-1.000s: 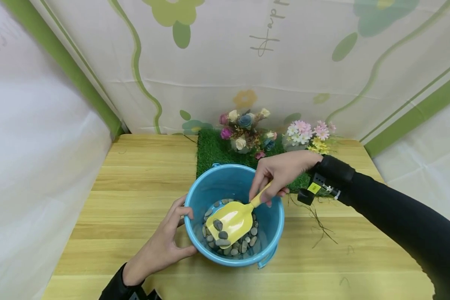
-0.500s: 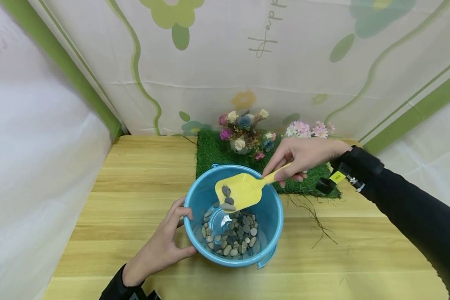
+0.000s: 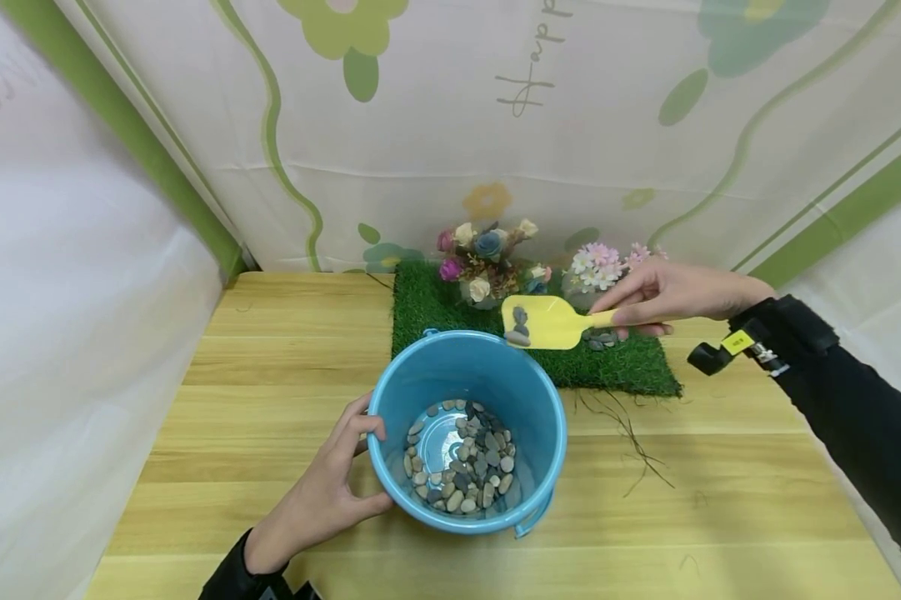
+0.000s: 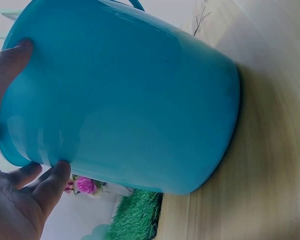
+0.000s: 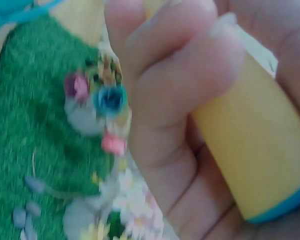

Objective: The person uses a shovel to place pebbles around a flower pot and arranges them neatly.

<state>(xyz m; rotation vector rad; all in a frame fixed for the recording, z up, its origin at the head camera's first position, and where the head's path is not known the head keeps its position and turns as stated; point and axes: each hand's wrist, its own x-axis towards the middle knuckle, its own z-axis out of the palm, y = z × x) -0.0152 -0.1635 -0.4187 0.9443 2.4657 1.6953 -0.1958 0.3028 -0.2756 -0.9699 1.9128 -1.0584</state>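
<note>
My right hand (image 3: 668, 293) grips the handle of a yellow toy shovel (image 3: 551, 323), which is above the grass mat just beyond the bucket's far rim. A few grey pebbles (image 3: 521, 317) lie on its blade near the tip. In the right wrist view, curled fingers wrap the yellow handle (image 5: 250, 135). My left hand (image 3: 330, 479) holds the left rim of a blue bucket (image 3: 536, 400), with fingers over the edge and thumb on the outer wall. Many stones (image 3: 480, 467) cover much of the bucket floor.
A green artificial grass mat (image 3: 420, 317) lies behind the bucket. Potted artificial roses (image 3: 488, 258) and pink-white flowers (image 3: 596, 265) stand on it. Several pebbles (image 3: 602, 340) rest on the mat under the right hand. Thin dark strands (image 3: 633, 437) lie on the wooden table (image 3: 270, 358).
My right hand has lifted the shovel with pebbles out of the bucket and carried it right and away, over the mat. The left hand and the bucket have stayed in place.
</note>
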